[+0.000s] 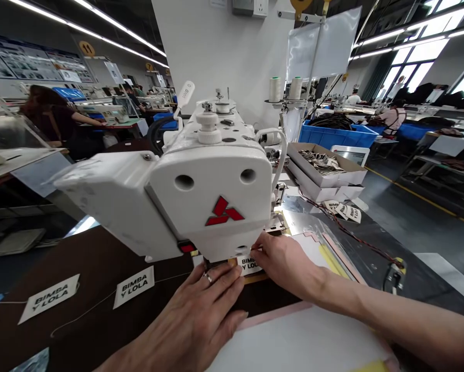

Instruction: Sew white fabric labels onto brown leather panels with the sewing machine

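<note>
- My left hand [201, 305] lies palm down, flattened, fingers extended and slightly apart, fingertips beneath the machine's head; I see nothing gripped in it.
- My right hand [286, 261] is narrow, thumb and fingers drawn together; the machine hides part of the tips, so I cannot tell whether they pinch anything.
- Between my hands is the white rectangular label with black "BIMBA Y LOLA" lettering [248, 266], partly covered. It lies just right of my left fingertips and to the left of my right hand, which overlaps its right end and is the nearer. Its lettering runs sideways, from one hand toward the other.
- Right above my fingers stands the white sewing machine with a red three-part emblem [216, 181].
- Below my right forearm is a white flat sheet with a pink edge [286, 346].
- Left of my left hand, two matching white labels [134, 287] lie well apart on the dark brown tabletop [100, 258], thin pale thread beside them.
- Beyond my right hand, more loose labels [344, 211] lie near an open cardboard box [344, 179].
</note>
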Motion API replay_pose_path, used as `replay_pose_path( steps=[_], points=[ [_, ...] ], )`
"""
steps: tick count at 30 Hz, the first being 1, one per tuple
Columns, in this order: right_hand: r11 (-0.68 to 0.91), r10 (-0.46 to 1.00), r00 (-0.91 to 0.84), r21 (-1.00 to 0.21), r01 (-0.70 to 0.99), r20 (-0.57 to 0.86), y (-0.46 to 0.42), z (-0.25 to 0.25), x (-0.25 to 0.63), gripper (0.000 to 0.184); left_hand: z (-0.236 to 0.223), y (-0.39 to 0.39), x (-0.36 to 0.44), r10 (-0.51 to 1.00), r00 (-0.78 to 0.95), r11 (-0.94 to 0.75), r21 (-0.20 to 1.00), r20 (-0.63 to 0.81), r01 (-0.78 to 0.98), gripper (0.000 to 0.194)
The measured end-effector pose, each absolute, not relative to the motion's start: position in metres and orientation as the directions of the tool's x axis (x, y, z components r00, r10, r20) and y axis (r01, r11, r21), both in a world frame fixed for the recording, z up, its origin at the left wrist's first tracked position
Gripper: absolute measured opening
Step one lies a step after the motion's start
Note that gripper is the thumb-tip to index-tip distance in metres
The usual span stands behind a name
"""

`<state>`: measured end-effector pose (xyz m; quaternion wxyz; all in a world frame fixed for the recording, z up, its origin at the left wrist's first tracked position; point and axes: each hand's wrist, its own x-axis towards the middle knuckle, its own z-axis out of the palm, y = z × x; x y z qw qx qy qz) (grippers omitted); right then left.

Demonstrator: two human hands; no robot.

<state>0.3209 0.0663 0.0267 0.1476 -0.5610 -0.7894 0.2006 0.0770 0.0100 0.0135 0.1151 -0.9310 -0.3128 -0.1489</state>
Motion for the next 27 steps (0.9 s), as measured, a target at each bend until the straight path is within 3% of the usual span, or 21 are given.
replay_pose_path(
  steps=[6, 9, 14, 20, 27],
  points=[
    [0.411, 0.905, -0.418, -0.418, 0.81, 0.08, 0.063, 0.022, 0.328, 0.012, 0.01, 0.015, 0.078, 0.563, 0.77, -0.772, -0.141, 0.299, 0.619, 0.051],
    [0.495, 0.868, -0.455, -0.405, 0.769, 0.198, 0.058, 0.021, 0.344, 0.014, 0.009, 0.014, 0.077, 0.588, 0.751, -0.759, -0.116, 0.301, 0.64, 0.053],
    [0.756, 0.652, -0.64, -0.294, 0.585, 0.406, 0.044, 0.015, 0.365, 0.019, 0.001, 0.01, 0.08, 0.635, 0.709, -0.731, -0.06, 0.306, 0.68, 0.05],
    [0.817, 0.576, -0.748, -0.204, 0.539, 0.331, 0.048, 0.015, 0.37, 0.024, -0.008, 0.009, 0.081, 0.715, 0.648, -0.663, -0.04, 0.264, 0.748, 0.053],
    [0.821, 0.569, -0.788, -0.215, 0.528, 0.235, 0.056, 0.021, 0.37, 0.039, -0.005, 0.009, 0.08, 0.718, 0.642, -0.646, -0.088, 0.267, 0.759, 0.056]
  ],
)
